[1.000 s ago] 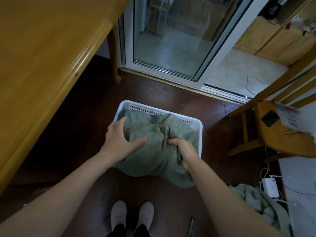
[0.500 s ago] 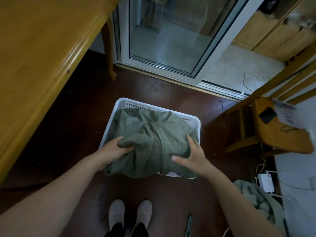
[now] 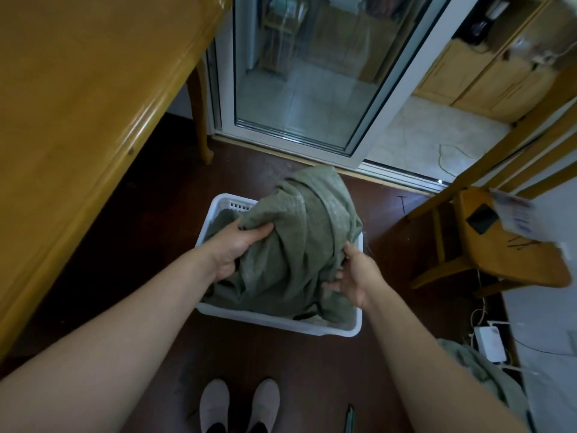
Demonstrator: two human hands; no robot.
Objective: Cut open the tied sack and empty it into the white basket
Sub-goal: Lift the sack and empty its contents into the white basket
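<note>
A grey-green woven sack (image 3: 299, 239) stands bunched up inside the white basket (image 3: 281, 323) on the dark red floor, its far end raised above the basket's back rim. My left hand (image 3: 237, 248) clutches a fold on the sack's left side. My right hand (image 3: 352, 276) grips the cloth low on its right side, fingers tucked under a fold. What is inside the sack and the basket bottom is hidden by the cloth.
A wooden table (image 3: 78, 120) fills the left, one leg (image 3: 201, 120) near the basket. A glass sliding door (image 3: 312, 73) is beyond. A wooden chair (image 3: 499, 245) stands right. More green cloth (image 3: 477, 376), a white box with cables (image 3: 490, 342) and a slim tool (image 3: 349, 417) lie on the floor by my feet (image 3: 240, 404).
The sack has been lifted from lying flat over the basket into a raised heap. Both hands changed their hold, the left moving up the left side, the right to the lower right.
</note>
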